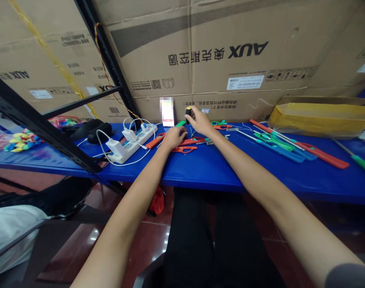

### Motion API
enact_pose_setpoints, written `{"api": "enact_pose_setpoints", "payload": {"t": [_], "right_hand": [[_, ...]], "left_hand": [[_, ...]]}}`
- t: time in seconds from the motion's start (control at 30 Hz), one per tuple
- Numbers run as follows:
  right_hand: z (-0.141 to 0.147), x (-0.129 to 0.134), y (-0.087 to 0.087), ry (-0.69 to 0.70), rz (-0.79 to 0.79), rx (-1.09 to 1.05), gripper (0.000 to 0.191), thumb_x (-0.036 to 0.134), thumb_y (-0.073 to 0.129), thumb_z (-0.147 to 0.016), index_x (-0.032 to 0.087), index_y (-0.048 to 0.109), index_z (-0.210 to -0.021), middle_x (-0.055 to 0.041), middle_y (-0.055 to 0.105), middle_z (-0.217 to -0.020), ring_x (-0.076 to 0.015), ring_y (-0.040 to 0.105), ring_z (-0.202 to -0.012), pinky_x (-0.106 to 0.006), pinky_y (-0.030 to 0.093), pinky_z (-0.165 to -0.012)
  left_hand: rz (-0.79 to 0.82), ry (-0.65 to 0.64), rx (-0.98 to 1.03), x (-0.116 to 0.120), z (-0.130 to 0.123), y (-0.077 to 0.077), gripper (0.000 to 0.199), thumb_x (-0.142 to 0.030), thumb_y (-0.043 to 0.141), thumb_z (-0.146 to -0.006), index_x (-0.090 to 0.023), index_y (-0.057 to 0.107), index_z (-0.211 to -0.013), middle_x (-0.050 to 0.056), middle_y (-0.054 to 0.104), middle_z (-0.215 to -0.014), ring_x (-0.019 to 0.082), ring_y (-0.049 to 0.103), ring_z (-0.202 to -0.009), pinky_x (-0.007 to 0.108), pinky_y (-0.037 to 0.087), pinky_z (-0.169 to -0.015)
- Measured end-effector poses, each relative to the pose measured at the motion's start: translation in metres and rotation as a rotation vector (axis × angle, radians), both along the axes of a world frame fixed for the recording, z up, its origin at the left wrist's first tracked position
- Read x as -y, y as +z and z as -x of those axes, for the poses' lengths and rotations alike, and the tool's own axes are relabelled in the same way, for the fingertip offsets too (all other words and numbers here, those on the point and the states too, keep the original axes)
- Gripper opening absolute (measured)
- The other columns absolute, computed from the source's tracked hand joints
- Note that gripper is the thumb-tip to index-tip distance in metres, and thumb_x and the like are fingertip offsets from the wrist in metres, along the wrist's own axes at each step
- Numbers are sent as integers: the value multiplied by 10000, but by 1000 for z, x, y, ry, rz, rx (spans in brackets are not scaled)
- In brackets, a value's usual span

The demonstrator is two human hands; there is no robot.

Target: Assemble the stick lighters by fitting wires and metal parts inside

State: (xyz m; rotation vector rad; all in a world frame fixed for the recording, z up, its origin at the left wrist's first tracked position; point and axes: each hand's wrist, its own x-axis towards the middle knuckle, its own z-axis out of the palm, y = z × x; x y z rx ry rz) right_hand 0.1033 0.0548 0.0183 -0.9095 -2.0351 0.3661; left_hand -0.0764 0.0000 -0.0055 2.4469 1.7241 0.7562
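My right hand (pixel 200 121) is closed around the upright black handle of a screwdriver (pixel 188 112) with a yellow end; its tip is hidden. Just below it, my left hand (pixel 174 138) rests on the blue shelf with its fingers curled together, and what they grip is hidden. A green plastic piece (pixel 180 123) shows just beyond these fingers. Around the left hand lie red plastic pieces shaped like lighter handles, one with a trigger loop (pixel 185 149), and another red piece (pixel 154 141) to its left. Thin metal parts (pixel 212 141) lie beneath my right wrist.
A lit phone (pixel 168 114) leans against the large cardboard box (pixel 212 24). A power strip (pixel 134 144) with white chargers and cables sits left. Right are long red, blue and green handled rods (pixel 323 154) and a yellow-taped carton (pixel 320 119). A black metal post (pixel 44 124) stands left.
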Motion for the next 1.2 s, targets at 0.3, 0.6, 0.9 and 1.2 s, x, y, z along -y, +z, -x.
{"api": "enact_pose_setpoints", "payload": {"t": [0.3,0.6,0.9,1.2], "right_hand": [[6,2,-3,29,33,13,400,328,609,-1077,283,606,-1475,-79,767,-1046,-307,740,-995,-499,619,-941],[-18,-28,-8,-128,118,-177,315,353,662,-1034,253,622,-1330,-87,782,-1092,-264,754,-1008,-438,609,-941],[-55,-30,-12,-163,201,39,168,154,744,-952,179,773,-1116,-93,837,-1082,-247,798,-1042,-418,620,-1035],[-46,-12,-10,-163,155,369,199,191,687,-1029,190,877,-1089,-109,873,-1102,-272,809,-1052,-357,591,-995]], "left_hand": [[-28,68,45,-1,1,0,211,-220,641,-1037,-170,824,-1129,123,842,-1070,299,769,-978,364,555,-919],[-73,176,15,0,9,3,222,-250,656,-1016,-213,847,-1123,120,859,-1087,313,783,-1014,377,568,-905],[41,237,-116,6,6,9,267,-193,646,-999,-200,876,-1134,127,858,-1102,302,790,-1048,350,574,-912],[102,359,-120,9,3,11,271,-125,686,-920,-195,866,-1112,161,845,-1142,340,786,-1085,377,581,-911]]}}
